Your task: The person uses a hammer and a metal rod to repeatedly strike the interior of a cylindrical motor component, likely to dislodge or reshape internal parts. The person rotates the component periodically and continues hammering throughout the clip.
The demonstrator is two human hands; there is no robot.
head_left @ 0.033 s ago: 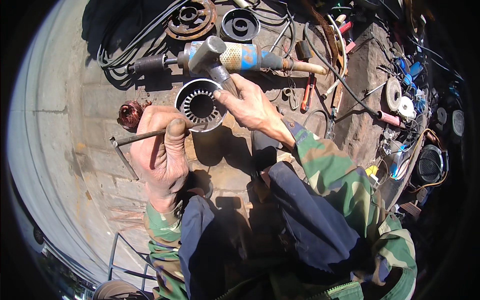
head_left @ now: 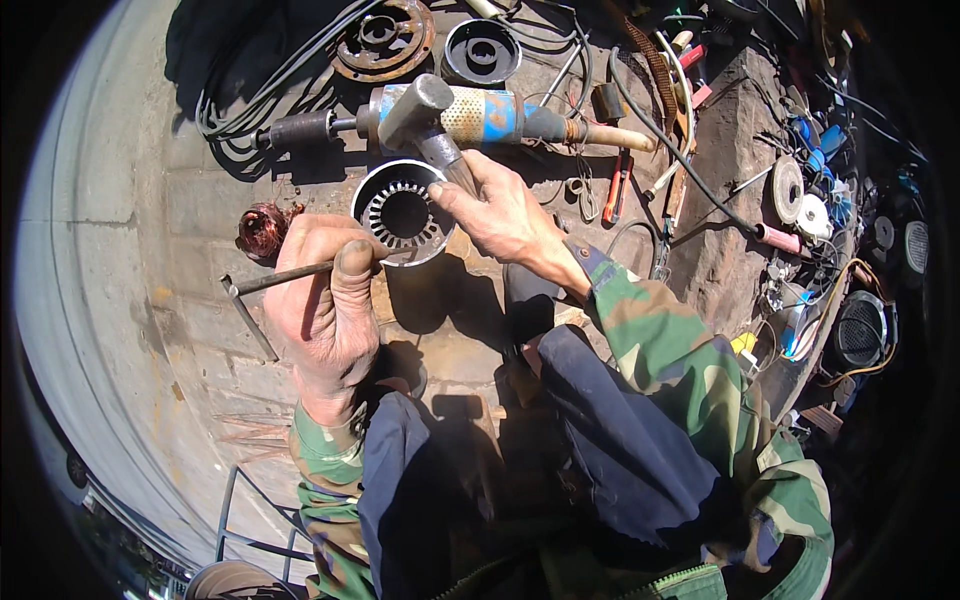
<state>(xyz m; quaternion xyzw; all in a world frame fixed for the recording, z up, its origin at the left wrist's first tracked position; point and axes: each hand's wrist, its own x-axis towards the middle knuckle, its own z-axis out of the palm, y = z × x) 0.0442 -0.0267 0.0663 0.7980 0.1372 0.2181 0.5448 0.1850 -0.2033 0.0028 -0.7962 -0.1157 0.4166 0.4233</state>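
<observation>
My right hand (head_left: 505,215) is closed round the handle of a hammer (head_left: 424,104), whose metal head is raised over the far rim of a motor stator (head_left: 436,240). The stator is a metal ring with slots round its inside. At its near left edge, my left hand (head_left: 325,290) pinches a thin dark metal rod (head_left: 285,275); the rod's far tip is hidden by the fingers. From the rod's outer end a dark strip runs down; I cannot tell whether it is a bent part or a shadow. A bundle of copper wire (head_left: 262,232) lies beside my left hand.
Beyond the stator lies a blue and metal power tool (head_left: 500,115) with a cable. Behind it are a rusty round flange (head_left: 385,40) and a dark metal cup (head_left: 482,50). Red-handled pliers (head_left: 616,190) lie to the right, near a stone block (head_left: 725,200) and scattered discs and parts.
</observation>
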